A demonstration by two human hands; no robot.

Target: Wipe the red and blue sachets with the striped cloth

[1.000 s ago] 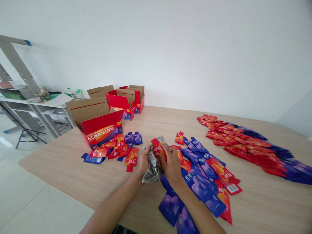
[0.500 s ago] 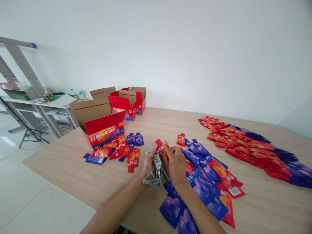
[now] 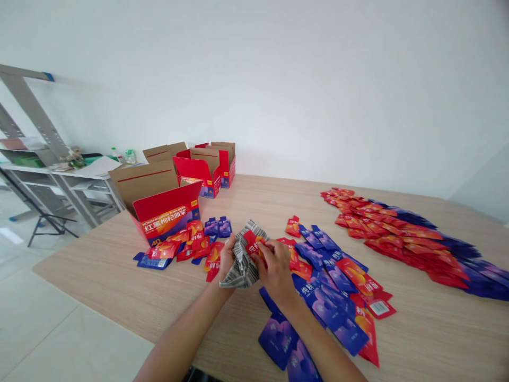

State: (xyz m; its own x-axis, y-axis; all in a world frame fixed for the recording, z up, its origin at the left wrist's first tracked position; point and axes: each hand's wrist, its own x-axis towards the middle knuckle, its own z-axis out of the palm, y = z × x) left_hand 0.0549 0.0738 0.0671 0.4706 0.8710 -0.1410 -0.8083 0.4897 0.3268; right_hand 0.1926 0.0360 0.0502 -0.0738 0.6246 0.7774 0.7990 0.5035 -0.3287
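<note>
My left hand (image 3: 226, 259) grips a fanned stack of sachets (image 3: 241, 259) whose striped silver backs face me, just above the wooden table (image 3: 119, 286). My right hand (image 3: 274, 267) pinches a red sachet (image 3: 252, 241) against the top of that stack. Both hands are closed. Loose red and purple sachets (image 3: 330, 281) lie spread on the table right of my hands. An open red carton (image 3: 161, 204) stands to the left, with a small heap of sachets (image 3: 186, 245) in front of it.
A long overlapping row of red and purple sachets (image 3: 405, 236) runs along the far right of the table. More open red cartons (image 3: 209, 164) stand at the back left. A grey metal shelf rack (image 3: 47, 164) is beyond the table's left edge.
Both hands with the stack have shifted a little left and up. The stack has fanned wider, and the red sachet now lies on its top.
</note>
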